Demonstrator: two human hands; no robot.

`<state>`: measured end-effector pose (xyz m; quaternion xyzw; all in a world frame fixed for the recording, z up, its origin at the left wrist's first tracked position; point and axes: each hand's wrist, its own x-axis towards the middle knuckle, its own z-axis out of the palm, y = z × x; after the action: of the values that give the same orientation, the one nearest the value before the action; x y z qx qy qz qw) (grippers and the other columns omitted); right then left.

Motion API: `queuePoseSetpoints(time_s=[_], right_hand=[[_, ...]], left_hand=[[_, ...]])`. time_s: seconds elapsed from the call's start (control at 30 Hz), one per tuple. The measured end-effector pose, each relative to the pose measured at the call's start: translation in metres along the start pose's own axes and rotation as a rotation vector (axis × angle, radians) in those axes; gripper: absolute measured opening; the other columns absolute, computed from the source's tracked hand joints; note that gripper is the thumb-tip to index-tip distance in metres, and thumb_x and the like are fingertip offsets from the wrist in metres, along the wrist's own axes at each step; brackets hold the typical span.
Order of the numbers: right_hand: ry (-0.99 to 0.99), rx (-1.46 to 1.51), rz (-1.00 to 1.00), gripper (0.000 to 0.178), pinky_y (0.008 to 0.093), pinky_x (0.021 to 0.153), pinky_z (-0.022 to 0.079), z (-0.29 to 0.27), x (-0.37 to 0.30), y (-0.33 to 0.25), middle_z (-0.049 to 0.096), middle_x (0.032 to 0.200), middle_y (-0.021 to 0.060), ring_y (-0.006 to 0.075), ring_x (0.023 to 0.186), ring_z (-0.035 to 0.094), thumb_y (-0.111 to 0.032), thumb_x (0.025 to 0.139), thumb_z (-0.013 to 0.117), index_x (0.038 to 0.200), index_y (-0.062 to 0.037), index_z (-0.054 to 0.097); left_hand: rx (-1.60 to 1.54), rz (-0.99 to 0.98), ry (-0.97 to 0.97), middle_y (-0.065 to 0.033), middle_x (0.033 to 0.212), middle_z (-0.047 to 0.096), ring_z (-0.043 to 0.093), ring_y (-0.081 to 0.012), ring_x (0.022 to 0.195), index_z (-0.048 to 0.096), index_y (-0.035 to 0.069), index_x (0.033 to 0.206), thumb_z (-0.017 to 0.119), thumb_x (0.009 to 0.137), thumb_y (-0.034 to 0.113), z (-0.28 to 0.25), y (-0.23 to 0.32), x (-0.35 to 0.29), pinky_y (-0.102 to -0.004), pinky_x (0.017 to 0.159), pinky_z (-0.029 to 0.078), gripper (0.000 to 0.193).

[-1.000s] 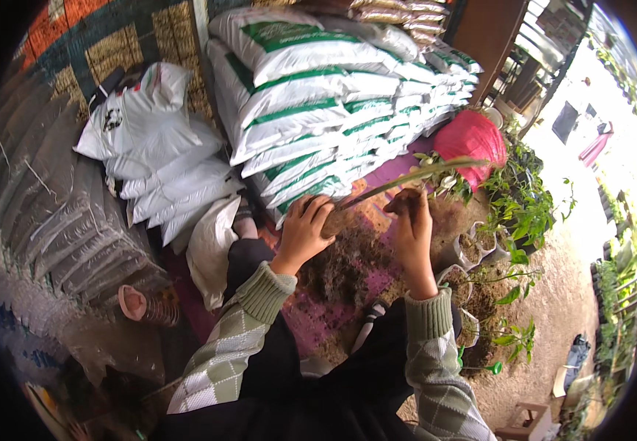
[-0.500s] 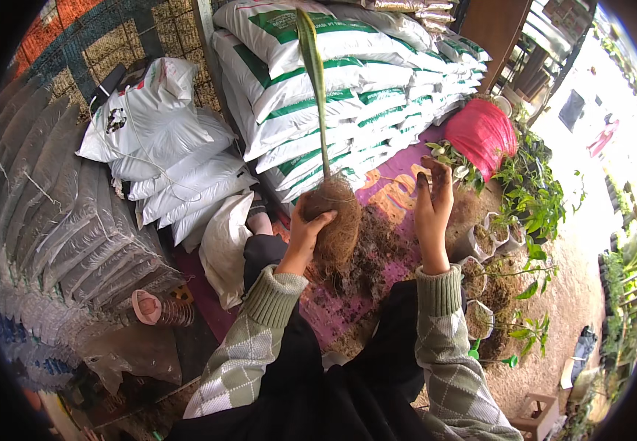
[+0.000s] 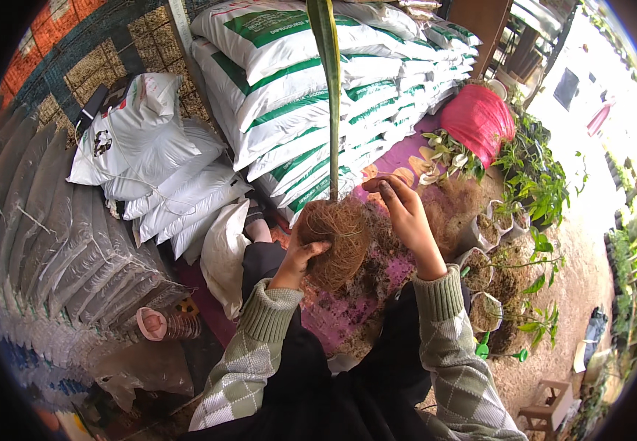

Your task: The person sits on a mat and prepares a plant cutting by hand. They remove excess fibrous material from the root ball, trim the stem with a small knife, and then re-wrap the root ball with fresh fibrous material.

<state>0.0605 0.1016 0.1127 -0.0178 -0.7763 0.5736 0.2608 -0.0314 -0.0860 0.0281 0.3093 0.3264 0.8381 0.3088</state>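
Note:
My left hand (image 3: 300, 251) is wrapped round the brown fibrous root ball (image 3: 345, 239) of a plant, its thumb pressed on the near side. From the top of the root ball one long, narrow green leaf (image 3: 331, 95) with yellowish edges stands upright. My right hand (image 3: 410, 224) is raised just right of the root ball, holding nothing I can see. Its fingers are bent loosely toward the leaf's base, apart from the roots, and a fingertip looks dark with soil. Loose dark soil (image 3: 384, 268) lies scattered beneath on a purple printed sheet (image 3: 326, 331).
White and green sacks (image 3: 289, 103) are piled ahead, with more white sacks (image 3: 145, 147) at left. Stacked clear plastic (image 3: 61, 242) lines the far left. To the right are a pink-red sack (image 3: 480, 121), leafy plants (image 3: 531, 187), potting bags (image 3: 486, 312) and a small stool (image 3: 550, 404).
My right hand has moved left and down toward the root ball, its fingers bending inward. The root ball has turned in my left hand, showing a rounder side.

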Motion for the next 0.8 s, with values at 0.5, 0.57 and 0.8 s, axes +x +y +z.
queuePoseSetpoints(time_s=[0.5, 0.57, 0.8], right_hand=[[0.011, -0.483, -0.171, 0.019, 0.0341, 0.080, 0.045, -0.010, -0.002, -0.021, 0.061, 0.088, 0.0138, 0.0258, 0.086, 0.058, -0.008, 0.082, 0.067, 0.098, 0.0023, 0.063], [0.036, -0.368, -0.119, 0.018, 0.0338, 0.079, 0.045, -0.015, -0.001, -0.018, 0.062, 0.088, 0.0121, 0.0239, 0.086, 0.058, -0.006, 0.081, 0.067, 0.096, 0.0028, 0.063], [0.126, 0.247, 0.138, 0.016, 0.0229, 0.071, 0.046, -0.027, -0.002, -0.011, 0.062, 0.084, 0.0021, 0.0093, 0.077, 0.058, -0.015, 0.098, 0.055, 0.092, -0.0013, 0.060]], left_hand=[[0.345, 0.047, 0.000, -0.0089, 0.120, 0.054, 0.057, -0.0183, 0.109, 0.035, 0.004, 0.138, 0.084, 0.071, 0.022, 0.017, 0.000, 0.009, -0.0318, 0.094, 0.049, 0.085], [0.461, 0.099, 0.052, -0.0100, 0.120, 0.054, 0.057, -0.0187, 0.109, 0.037, 0.004, 0.137, 0.081, 0.072, 0.013, 0.018, -0.002, 0.010, -0.0319, 0.093, 0.049, 0.079], [0.637, 0.124, 0.085, -0.0100, 0.121, 0.054, 0.057, -0.0194, 0.110, 0.043, 0.003, 0.130, 0.079, 0.068, 0.005, 0.022, -0.003, 0.008, -0.0325, 0.094, 0.048, 0.072]])
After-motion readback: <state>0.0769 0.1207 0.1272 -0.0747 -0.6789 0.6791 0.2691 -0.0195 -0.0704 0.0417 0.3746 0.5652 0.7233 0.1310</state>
